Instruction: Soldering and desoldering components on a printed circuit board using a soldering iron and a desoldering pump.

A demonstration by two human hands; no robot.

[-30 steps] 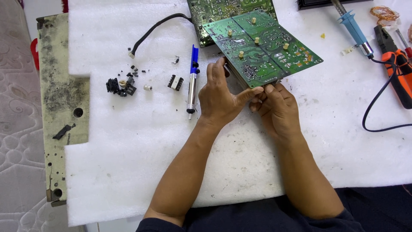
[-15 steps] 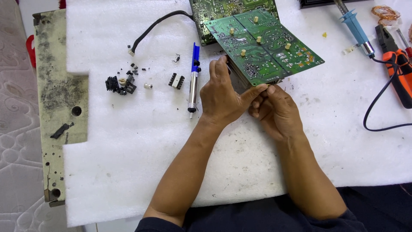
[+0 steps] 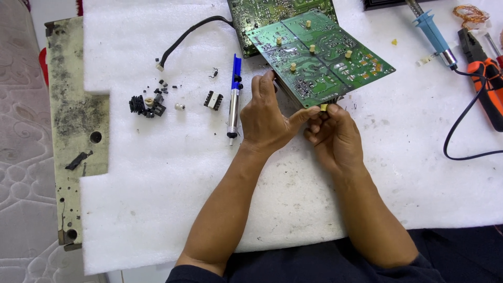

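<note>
A green circuit board (image 3: 319, 57) with several small cream pegs is tilted up over the white foam sheet (image 3: 157, 173). My left hand (image 3: 267, 118) grips the board's near left edge, thumb pressed to its near corner. My right hand (image 3: 332, 133) pinches a small yellowish part (image 3: 324, 107) at that same corner with its fingertips. A second green board (image 3: 272, 13) lies flat behind, partly hidden by the tilted one.
A blue and silver desoldering pump (image 3: 234, 97) lies left of my left hand. Small black loose parts (image 3: 146, 104) and a black transformer (image 3: 213, 100) sit further left, near a black cable (image 3: 188, 34). A blue-handled soldering iron (image 3: 432, 31) and orange pliers (image 3: 487, 78) lie at right.
The board has tipped slightly and both hands have shifted a little on its near corner. Nothing else has moved.
</note>
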